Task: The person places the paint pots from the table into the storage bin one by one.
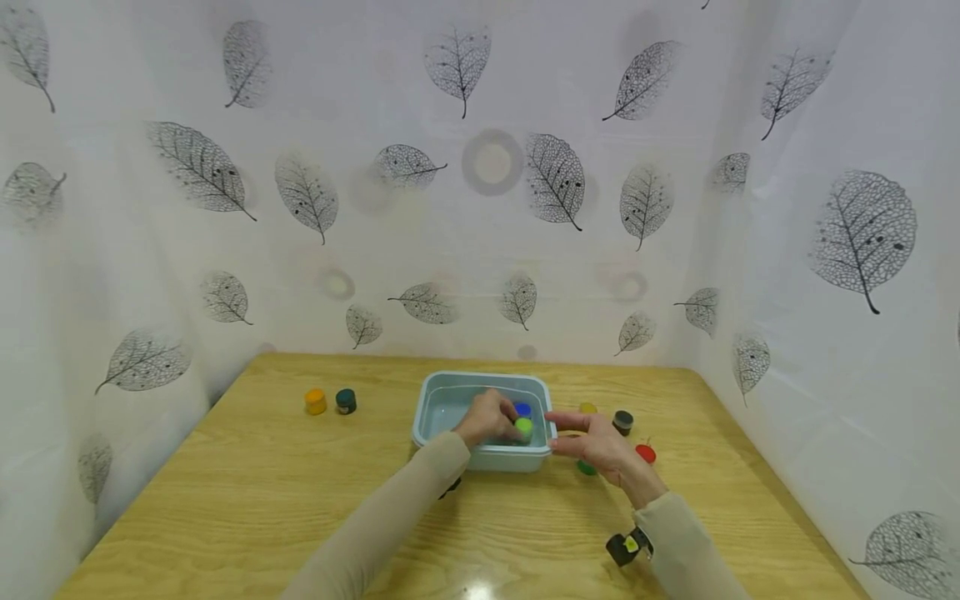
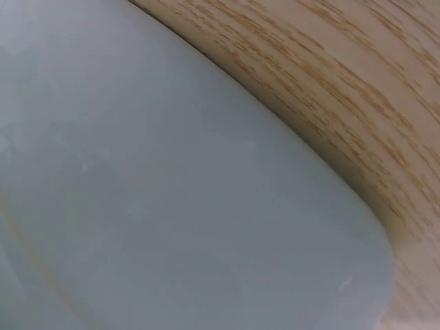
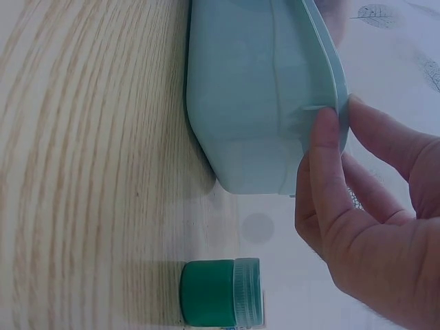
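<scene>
A light blue plastic bin (image 1: 480,459) stands on the wooden table; its outer wall (image 3: 240,103) fills the top of the right wrist view. Inside its right part, my left hand (image 1: 487,418) has its fingers on a jar with a light green lid (image 1: 523,428), beside a blue-lidded jar (image 1: 522,410). My right hand (image 1: 600,447) pinches the bin's right rim between thumb and fingers, seen closely in the right wrist view (image 3: 371,199). Only the bin's pale wall (image 2: 206,185) and wood grain show in the left wrist view; the left fingers are out of its frame.
Left of the bin stand an orange jar (image 1: 316,402) and a dark teal jar (image 1: 346,401). To its right are a yellow jar (image 1: 588,407), a black jar (image 1: 622,422), a red one (image 1: 646,453) and a green jar (image 3: 210,293). A leaf-patterned curtain surrounds the table.
</scene>
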A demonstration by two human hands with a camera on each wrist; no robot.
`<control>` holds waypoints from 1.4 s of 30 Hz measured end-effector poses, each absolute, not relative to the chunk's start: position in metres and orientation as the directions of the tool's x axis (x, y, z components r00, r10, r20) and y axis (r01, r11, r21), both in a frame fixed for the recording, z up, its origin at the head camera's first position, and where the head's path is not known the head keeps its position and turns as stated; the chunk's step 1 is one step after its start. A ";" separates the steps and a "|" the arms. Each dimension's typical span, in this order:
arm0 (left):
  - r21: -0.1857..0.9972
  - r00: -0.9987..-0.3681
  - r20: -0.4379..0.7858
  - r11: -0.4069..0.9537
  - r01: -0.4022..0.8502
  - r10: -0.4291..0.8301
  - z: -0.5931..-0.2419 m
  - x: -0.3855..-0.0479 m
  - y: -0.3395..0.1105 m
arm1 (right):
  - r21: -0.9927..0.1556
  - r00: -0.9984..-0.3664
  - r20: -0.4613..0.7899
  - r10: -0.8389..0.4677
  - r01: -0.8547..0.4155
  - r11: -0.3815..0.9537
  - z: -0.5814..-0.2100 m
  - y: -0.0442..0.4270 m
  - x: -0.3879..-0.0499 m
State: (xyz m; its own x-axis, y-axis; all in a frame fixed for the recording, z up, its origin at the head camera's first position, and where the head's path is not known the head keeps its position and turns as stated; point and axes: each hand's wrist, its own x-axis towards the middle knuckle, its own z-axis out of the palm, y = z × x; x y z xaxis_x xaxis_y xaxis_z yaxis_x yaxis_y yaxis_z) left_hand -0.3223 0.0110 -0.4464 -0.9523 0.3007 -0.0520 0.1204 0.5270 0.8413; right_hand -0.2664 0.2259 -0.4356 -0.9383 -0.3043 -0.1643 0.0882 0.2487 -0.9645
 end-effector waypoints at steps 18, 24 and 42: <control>0.912 -0.956 -0.046 0.403 0.078 0.290 -0.440 -0.334 -0.006 | -0.967 -0.934 -0.152 -0.324 0.073 0.244 -0.432 0.224 -0.266; 0.921 -0.946 -0.017 0.372 0.111 0.325 -0.428 -0.334 -0.016 | -0.965 -0.936 -0.159 -0.314 0.080 0.249 -0.434 0.225 -0.268; 0.942 -0.955 0.124 0.269 0.198 0.268 -0.437 -0.328 -0.057 | -0.959 -0.943 -0.166 -0.287 0.087 0.270 -0.437 0.226 -0.268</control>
State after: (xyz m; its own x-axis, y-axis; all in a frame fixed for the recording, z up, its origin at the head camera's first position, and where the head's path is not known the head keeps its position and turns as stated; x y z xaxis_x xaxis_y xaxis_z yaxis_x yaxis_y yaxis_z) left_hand -0.3282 -0.0572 -0.4373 -0.9553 0.2683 0.1244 0.1984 0.2691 0.9425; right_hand -0.2678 0.2259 -0.4368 -0.9435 -0.2866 -0.1664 0.0869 0.2704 -0.9588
